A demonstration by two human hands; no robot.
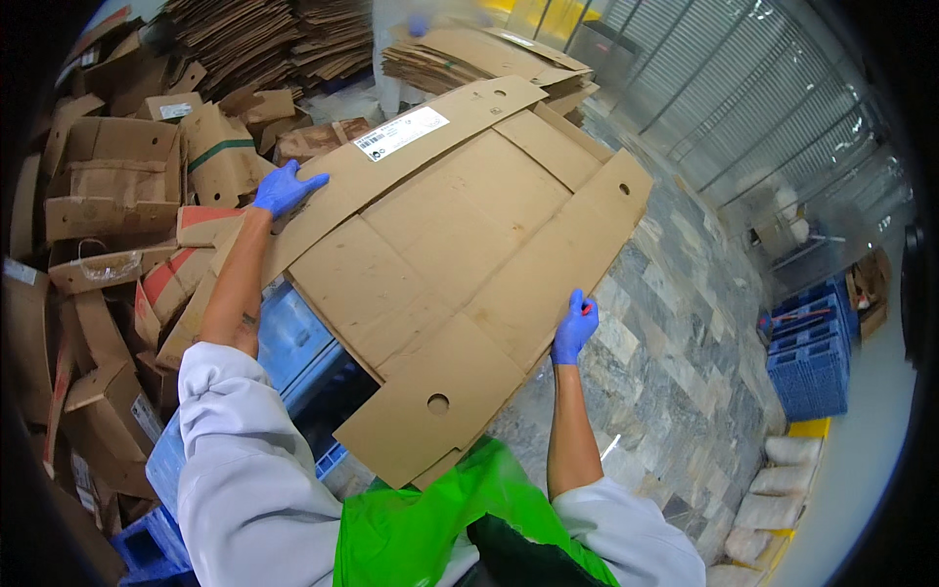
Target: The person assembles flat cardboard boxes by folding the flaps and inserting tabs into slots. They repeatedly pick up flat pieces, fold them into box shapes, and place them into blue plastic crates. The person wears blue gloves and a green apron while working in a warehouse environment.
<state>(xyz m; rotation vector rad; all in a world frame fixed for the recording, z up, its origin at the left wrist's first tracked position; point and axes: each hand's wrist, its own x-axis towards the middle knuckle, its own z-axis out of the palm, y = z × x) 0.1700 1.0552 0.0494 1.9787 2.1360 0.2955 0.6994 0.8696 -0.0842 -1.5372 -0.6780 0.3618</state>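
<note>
A large flattened cardboard box (440, 235) spans the space before me, tilted, with round holes in its flaps and a white label (401, 134) on the far left flap. My left hand (286, 188), in a blue glove, grips its left edge, thumb over the top; the other fingers are partly hidden. At the right edge, my right hand (574, 330), also gloved in blue, is closed around a small object with a red end, mostly hidden in the fist. That fist is against or very near the cardboard; I cannot tell which.
Loose cardboard boxes (112, 176) are heaped on the left, beside a blue plastic surface (298, 338). Behind stand stacks of flattened cardboard (245, 39) and another pile (469, 59). Blue crates (807, 367) stand at the right on the grey tiled floor (685, 342).
</note>
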